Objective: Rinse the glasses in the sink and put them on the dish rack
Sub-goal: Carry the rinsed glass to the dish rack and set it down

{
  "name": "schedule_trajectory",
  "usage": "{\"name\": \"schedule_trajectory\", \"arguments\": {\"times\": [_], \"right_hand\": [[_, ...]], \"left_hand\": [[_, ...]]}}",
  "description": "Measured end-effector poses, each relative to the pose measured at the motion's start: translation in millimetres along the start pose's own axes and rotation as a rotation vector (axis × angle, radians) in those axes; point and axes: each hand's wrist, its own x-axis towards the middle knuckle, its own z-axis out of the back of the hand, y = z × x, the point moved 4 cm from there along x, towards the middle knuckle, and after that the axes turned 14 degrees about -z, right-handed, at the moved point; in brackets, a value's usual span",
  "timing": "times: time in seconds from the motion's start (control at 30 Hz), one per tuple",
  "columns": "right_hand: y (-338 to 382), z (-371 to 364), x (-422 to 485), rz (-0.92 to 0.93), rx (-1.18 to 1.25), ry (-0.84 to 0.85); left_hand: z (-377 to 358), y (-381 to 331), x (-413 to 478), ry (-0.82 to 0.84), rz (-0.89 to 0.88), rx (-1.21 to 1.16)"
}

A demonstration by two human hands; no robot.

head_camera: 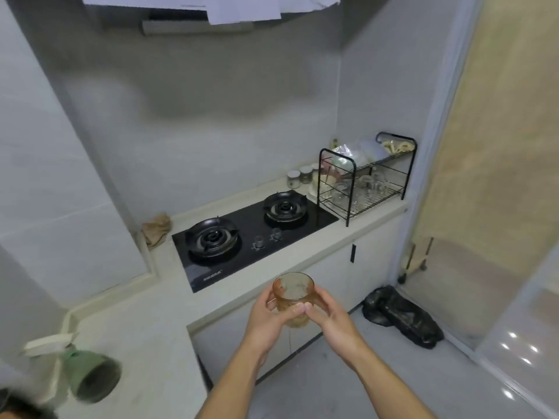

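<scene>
Both hands hold one amber glass (293, 290), upright with the mouth up, in the air just off the front edge of the surface (157, 313), in front of the stove's near corner. Nothing visible inside the glass.

Left hand (266, 319): wraps the left side of the glass, fingers (271, 301) curled round the wall, thumb side near the rim.

Right hand (329, 316): wraps the right side, fingers (302, 308) curled across the front lower part of the glass, tips close together and pressing on it. The tips of the two hands nearly meet at the front; can't tell if they touch.

Dish rack (381, 198): black wire, two tiers, at the far right end of the surface against the wall, well apart from the held glass. Lower tier holds several clear glasses (372, 186); exact count unclear from blur. Upper tier holds bags and pale items, too blurred to name.

Black two-burner stove (254, 237) is set in the middle of the surface, between the hands and the rack. Small jars (299, 176) stand at the back edge, just left of the rack. A brown cloth (157, 228) lies crumpled at the back edge, by the stove's left corner. A green cup (90, 376) lies on its side near the surface's left end, with its mouth towards the camera. A black bag (399, 316) is on the floor below the right end.
</scene>
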Motion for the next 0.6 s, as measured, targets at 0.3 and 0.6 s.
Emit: {"name": "schedule_trajectory", "arguments": {"times": [0.3, 0.6], "right_hand": [[36.2, 108.9, 77.0, -0.006, 0.076, -0.243], [24.3, 230.5, 133.3, -0.030, 0.206, -0.364]], "left_hand": [[-101.3, 11.5, 144.1, 0.238, -0.039, -0.014], [-221.0, 30.6, 225.7, 0.354, -0.033, 0.019]]}}
